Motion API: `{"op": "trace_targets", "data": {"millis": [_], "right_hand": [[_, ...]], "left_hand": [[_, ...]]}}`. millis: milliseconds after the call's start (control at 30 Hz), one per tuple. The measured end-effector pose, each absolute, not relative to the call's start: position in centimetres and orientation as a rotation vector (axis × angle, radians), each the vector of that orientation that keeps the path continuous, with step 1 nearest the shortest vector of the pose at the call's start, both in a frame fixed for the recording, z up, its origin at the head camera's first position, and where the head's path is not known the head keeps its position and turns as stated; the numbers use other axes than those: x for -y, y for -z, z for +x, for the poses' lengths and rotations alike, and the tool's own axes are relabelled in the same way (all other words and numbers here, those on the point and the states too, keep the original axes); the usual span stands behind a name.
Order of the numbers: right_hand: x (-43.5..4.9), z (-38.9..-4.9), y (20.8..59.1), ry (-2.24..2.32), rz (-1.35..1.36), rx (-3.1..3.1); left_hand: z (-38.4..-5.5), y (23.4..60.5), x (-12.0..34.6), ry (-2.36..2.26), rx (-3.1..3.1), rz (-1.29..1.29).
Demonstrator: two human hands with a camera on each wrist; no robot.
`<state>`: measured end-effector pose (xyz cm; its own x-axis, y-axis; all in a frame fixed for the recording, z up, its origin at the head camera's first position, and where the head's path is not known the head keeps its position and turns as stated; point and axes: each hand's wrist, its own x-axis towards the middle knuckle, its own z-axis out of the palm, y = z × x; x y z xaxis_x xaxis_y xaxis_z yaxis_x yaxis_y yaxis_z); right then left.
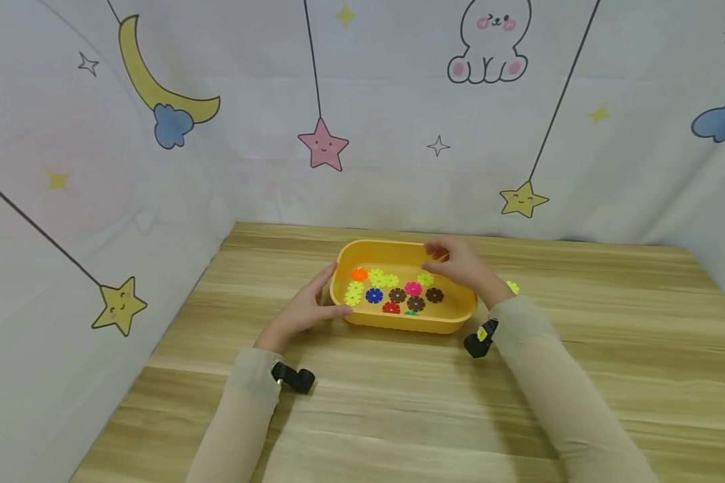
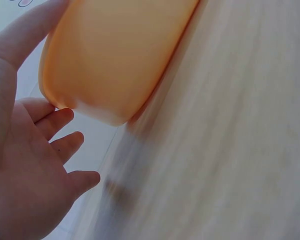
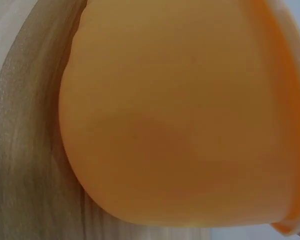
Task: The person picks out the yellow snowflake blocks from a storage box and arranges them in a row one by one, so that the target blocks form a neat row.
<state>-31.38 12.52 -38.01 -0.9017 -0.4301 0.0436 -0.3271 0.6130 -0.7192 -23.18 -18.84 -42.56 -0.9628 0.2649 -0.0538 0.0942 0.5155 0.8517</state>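
A yellow plastic tub (image 1: 407, 323) stands on the wooden table, holding several flower-shaped interlocking discs. Among them are a blue disc (image 1: 374, 295), a pink disc (image 1: 413, 288), a red disc (image 1: 391, 307) and an orange disc (image 1: 359, 274). My left hand (image 1: 305, 305) holds the tub's left end, thumb on the front rim and fingers along the side. In the left wrist view its lower fingers hang free of the wall. Over the tub's back right part, my right hand (image 1: 462, 268) has its thumb apart from its bent fingers, nothing visible between them.
A yellow-green disc (image 1: 512, 287) lies on the table (image 1: 610, 322) right of the tub, partly behind the right wrist. Behind the table's back edge hangs a white cloth (image 1: 393, 194) printed with stars, a moon and an animal; more cloth hangs at both sides.
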Motion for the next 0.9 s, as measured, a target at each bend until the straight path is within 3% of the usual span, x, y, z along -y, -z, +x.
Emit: {"op": "trace_targets", "data": {"millis": [900], "right_hand": [[-10.6, -32.1, 39.8, 0.830, -0.600, -2.722]], "left_hand": [[-23.1, 42.5, 18.8, -1.446, -2.576, 0.295]]}}
